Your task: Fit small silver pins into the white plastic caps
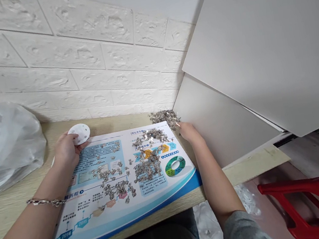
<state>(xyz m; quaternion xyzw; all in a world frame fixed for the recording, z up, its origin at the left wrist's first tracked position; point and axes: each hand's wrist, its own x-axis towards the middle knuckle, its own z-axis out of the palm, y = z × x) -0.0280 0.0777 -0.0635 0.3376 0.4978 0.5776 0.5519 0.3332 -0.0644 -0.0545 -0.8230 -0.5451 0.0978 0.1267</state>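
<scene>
My left hand (66,150) grips a white round disc (80,132) with small holes, thumb on its face, above the back left part of a printed poster sheet (109,220). At the poster's back right corner, my right hand (187,132) has its fingers curled together beside a heap of small metal parts (163,118); what they hold, if anything, is too small to make out. Many more of these small shiny pieces (148,165) lie scattered over the poster's middle and right side. Another loose group (118,186) is nearer the front.
A translucent plastic bag (5,140) sits at the left on the wooden table (105,122). A white brick-pattern wall (83,59) closes off the back. Large grey panels (263,46) lean at the right. A red stool (309,205) stands on the floor, lower right.
</scene>
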